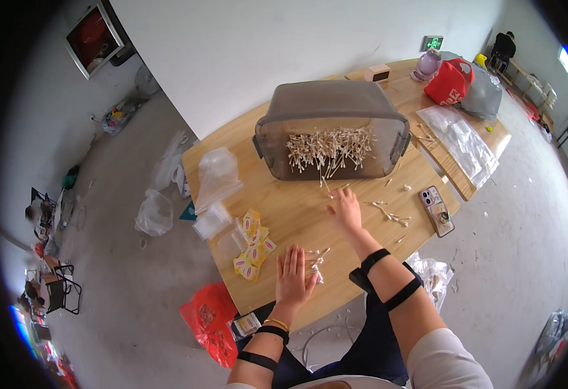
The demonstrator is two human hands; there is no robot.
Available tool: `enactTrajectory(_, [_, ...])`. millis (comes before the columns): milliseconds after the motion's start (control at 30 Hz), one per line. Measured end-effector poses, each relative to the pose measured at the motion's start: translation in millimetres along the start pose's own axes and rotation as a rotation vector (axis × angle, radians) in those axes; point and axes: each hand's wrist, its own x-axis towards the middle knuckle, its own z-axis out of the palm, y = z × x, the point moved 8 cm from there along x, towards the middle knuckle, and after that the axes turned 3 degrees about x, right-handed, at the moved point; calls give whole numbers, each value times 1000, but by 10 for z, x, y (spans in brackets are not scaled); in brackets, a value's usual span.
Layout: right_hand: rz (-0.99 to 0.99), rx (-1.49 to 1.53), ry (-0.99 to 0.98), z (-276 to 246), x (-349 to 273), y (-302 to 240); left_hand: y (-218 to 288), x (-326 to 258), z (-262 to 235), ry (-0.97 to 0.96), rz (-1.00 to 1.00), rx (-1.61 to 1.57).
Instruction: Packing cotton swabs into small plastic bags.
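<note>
From where I stand, the person's left hand (291, 277) lies palm down near the table's front edge, fingers straight and close together, thumb out to the side. It grips nothing that I can see; beside the thumb is a small bundle of cotton swabs (316, 262), its stems lying roughly alongside one another. The right hand (345, 211) reaches toward the middle of the wooden table (355, 285), fingers bent and bunched. Its fingertips are at the end of a single swab (323, 179) by the bin's mouth, though I can't tell whether they pinch it.

The grey plastic storage bin (334, 98) lies on its side toward the table's far edge, its opening facing the person, with a big heap of cotton swabs (331, 149) inside. A few loose swabs (393, 214) are scattered to the right of the right hand, and a phone (437, 211) rests by the right edge. Near the left edge, yellow-and-white packets (251, 249) overlap in a loose pile, with clear plastic bags (218, 175) behind them, toward the far left corner.
</note>
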Motion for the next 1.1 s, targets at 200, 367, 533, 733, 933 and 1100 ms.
enactTrajectory(200, [372, -13, -52, 163, 406, 159, -32, -62, -82, 44, -5, -37])
enactTrajectory(367, [566, -190, 47, 264, 554, 104, -15, -70, -85, 70, 0, -64])
enactTrajectory(533, [566, -153, 106, 304, 435, 162, -17, -75, -58, 57, -13, -87])
enactTrajectory(733, [206, -127, -32, 387, 109, 118, -26, -69, -30, 93, -2, -94])
enactTrajectory(933, [-88, 88, -348, 332, -250, -218, -38, -75, -67, 103, 6, -82])
enactTrajectory(1100, [-39, 57, -263, 237, -308, -290, -40, -85, -26, 97, -4, -38])
